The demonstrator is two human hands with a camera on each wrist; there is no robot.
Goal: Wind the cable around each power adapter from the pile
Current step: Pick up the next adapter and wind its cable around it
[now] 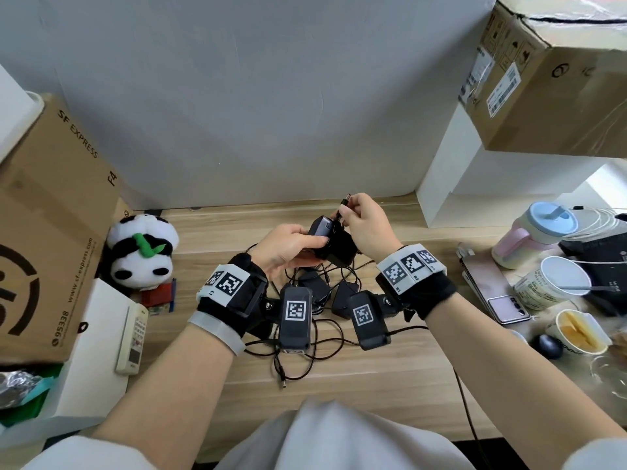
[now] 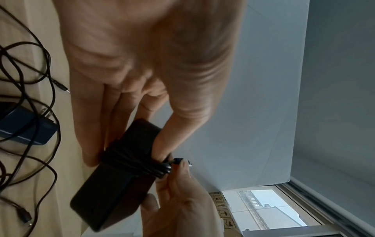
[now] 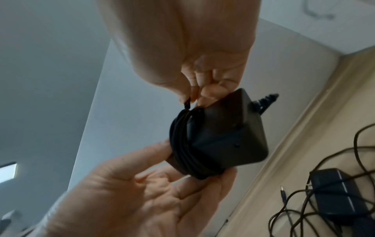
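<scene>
Above the wooden desk [image 1: 373, 378], my left hand [image 1: 298, 244] grips a black power adapter [image 1: 334, 240] with its fingers curled round the body. Several turns of black cable [image 2: 134, 163] are wrapped round the adapter's middle. My right hand [image 1: 349, 217] pinches the free cable end by its barrel plug [image 1: 346, 199], right at the adapter's top edge. The right wrist view shows the wound adapter [image 3: 225, 136] between both hands. Below the hands, a pile of black adapters [image 1: 314, 286] with loose tangled cables [image 1: 305, 354] lies on the desk.
A large cardboard box [image 1: 44, 232], a panda plush [image 1: 142, 252] and a white remote [image 1: 133, 337] stand at the left. At the right are a phone [image 1: 492, 293], cups [image 1: 556, 283], a tumbler [image 1: 532, 239] and a mouse [image 1: 548, 346]. Another box [image 1: 556, 79] sits on a white shelf.
</scene>
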